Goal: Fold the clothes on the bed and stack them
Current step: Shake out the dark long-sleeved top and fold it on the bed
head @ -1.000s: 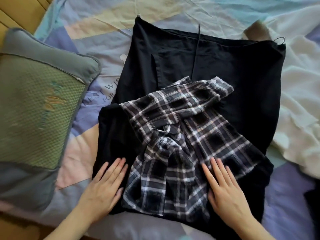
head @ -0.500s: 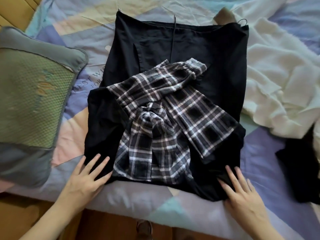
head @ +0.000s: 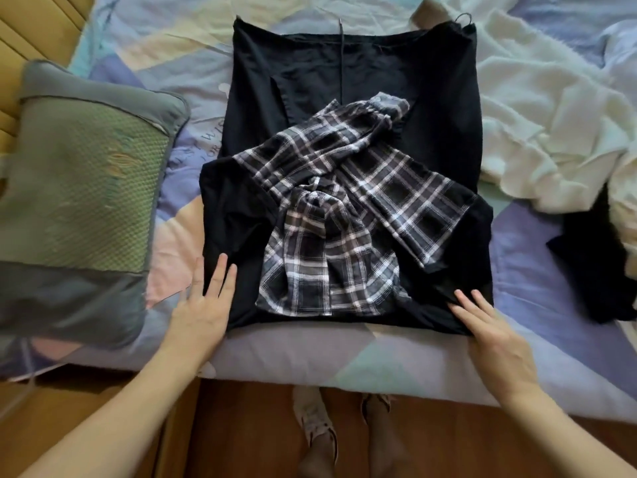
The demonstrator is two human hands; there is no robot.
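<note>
Change: both my hands have slid outward off the plaid, to the near corners of the black garment.
Left hand (head: 203, 305): flat, fingers straight, resting on the near-left corner of the black garment (head: 444, 108).
Right hand (head: 489, 329): fingers straight, tips pressing the near-right corner.
Plaid shirt (head: 331, 243): bunched and crumpled on the black garment, mid-bed.
Bedsheet (head: 310, 350): pastel patches underneath.
Pillow (head: 79, 188): green, left of the clothes.
White blanket (head: 544, 115): rumpled, to my right.
</note>
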